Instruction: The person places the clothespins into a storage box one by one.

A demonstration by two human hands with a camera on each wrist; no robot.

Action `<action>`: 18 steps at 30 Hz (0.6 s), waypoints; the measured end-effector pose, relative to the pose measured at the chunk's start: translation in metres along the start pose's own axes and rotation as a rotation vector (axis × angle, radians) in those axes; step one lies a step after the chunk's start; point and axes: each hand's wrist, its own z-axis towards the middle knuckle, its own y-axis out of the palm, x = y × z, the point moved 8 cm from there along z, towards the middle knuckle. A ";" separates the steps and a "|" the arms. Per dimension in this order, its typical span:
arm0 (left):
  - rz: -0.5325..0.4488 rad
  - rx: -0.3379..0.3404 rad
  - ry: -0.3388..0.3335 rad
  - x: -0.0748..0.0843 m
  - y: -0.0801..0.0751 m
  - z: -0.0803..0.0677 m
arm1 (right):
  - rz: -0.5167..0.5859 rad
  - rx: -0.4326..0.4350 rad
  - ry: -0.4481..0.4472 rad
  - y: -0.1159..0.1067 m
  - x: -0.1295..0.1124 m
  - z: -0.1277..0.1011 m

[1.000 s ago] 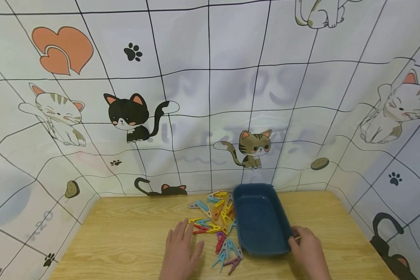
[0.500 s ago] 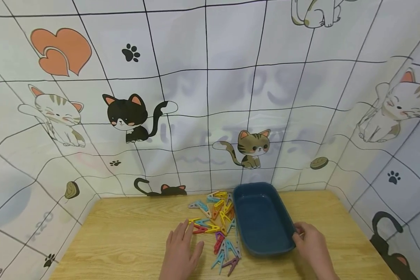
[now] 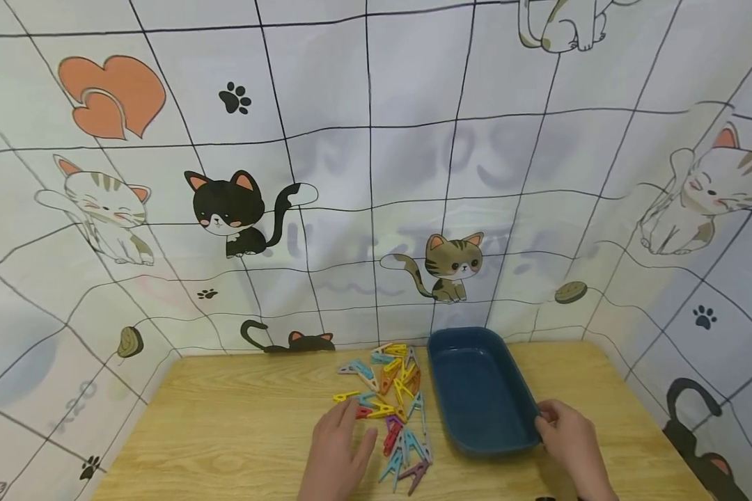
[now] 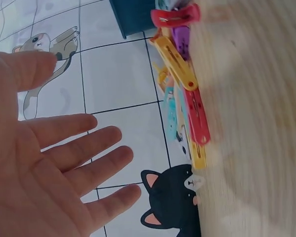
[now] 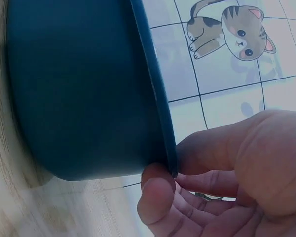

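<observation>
Clothespins [image 3: 384, 411] lie in a loose heap on the table [image 3: 238, 431], just left of the blue tray [image 3: 485, 400]. The right hand [image 3: 572, 437] pinches the tray's rim at its near right corner, probably because this thin edge is easy to hold. Farther left of the tray, beside the clothespins, the left hand [image 3: 338, 451] has almost straight, spread fingers and holds nothing, perhaps to have these pieces within reach.

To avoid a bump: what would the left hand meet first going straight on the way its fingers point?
Likely the nearest red clothespin or yellow clothespin, just ahead of the left hand. Its height is unclear, so it might pass over them.
</observation>
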 end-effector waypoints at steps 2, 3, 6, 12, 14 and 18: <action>-0.015 0.017 0.000 0.003 0.001 0.002 | 0.010 -0.006 0.007 0.001 0.002 -0.001; -0.024 0.026 -0.001 0.004 0.001 0.002 | 0.014 -0.007 0.012 0.001 0.003 -0.001; -0.038 0.043 0.007 0.008 0.003 0.004 | 0.031 -0.032 0.027 0.003 0.005 0.000; 0.002 0.025 0.052 0.012 0.010 0.008 | 0.033 -0.050 0.046 0.002 0.008 -0.001; 0.021 0.023 0.061 0.012 0.012 0.008 | 0.035 -0.054 0.052 0.002 0.009 -0.002; 0.039 0.001 0.049 0.011 0.018 0.007 | 0.033 -0.065 0.071 0.002 0.014 -0.003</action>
